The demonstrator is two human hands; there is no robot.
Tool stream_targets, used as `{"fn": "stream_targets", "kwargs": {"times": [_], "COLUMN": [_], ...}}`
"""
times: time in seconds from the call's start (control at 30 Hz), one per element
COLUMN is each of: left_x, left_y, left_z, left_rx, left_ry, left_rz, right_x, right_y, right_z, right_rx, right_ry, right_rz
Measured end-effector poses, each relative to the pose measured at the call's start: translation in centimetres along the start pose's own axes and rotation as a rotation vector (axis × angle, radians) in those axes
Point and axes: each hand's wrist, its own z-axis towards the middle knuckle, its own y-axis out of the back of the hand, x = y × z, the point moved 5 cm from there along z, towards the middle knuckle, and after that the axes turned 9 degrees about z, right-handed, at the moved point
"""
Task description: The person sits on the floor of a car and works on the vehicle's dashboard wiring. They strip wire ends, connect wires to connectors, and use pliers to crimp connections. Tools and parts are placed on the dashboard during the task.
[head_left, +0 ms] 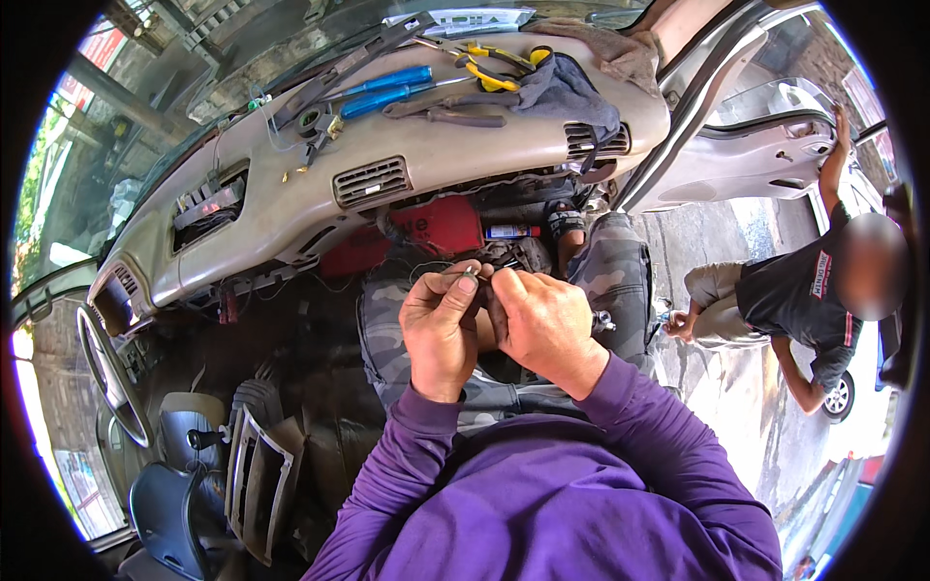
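Both of my hands are raised over my lap, close together, in front of the dashboard. My left hand (439, 329) pinches a thin wire (427, 265) between thumb and forefinger, and a loop of it curves out to the left. A small metallic bit shows at the fingertips, too small to name. My right hand (547, 324) is closed right beside the left, its fingers curled and pressed together near the same spot. Whatever sits inside the right fingers is hidden behind the knuckles.
On the dashboard (281, 208) lie blue-handled screwdrivers (387, 92), yellow-handled pliers (492, 77) and a grey cloth (572, 95). Beneath it are a red panel (426, 228) and a spray can (511, 232). A steering wheel (114, 378) stands left; another person (790, 295) is by the open door (741, 160).
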Motion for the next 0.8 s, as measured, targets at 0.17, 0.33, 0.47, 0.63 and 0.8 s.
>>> {"fn": "stream_targets", "kwargs": {"times": [0.17, 0.33, 0.47, 0.63, 0.8], "left_x": [-1.1, -1.4, -2.0, -3.1, -3.5], "left_y": [-0.3, 0.4, 0.1, -0.6, -1.1], "left_z": [0.4, 0.6, 0.5, 0.0, -0.6], "left_rx": [0.053, 0.041, 0.037, 0.028, 0.026], "left_ry": [-0.041, -0.058, -0.137, -0.346, -0.484], "left_rz": [0.105, 0.216, 0.332, 0.737, 0.867], "right_x": [-0.2, -0.1, 0.6, 0.7, 0.3], "right_y": [0.2, 0.1, 0.5, 0.5, 0.5], "right_z": [0.5, 0.6, 0.6, 0.1, 0.1], "right_rx": [-0.017, -0.004, 0.021, 0.073, 0.056], "right_ry": [0.016, 0.017, -0.002, -0.063, -0.074], "right_rz": [-0.002, -0.018, -0.039, -0.024, -0.006]}}
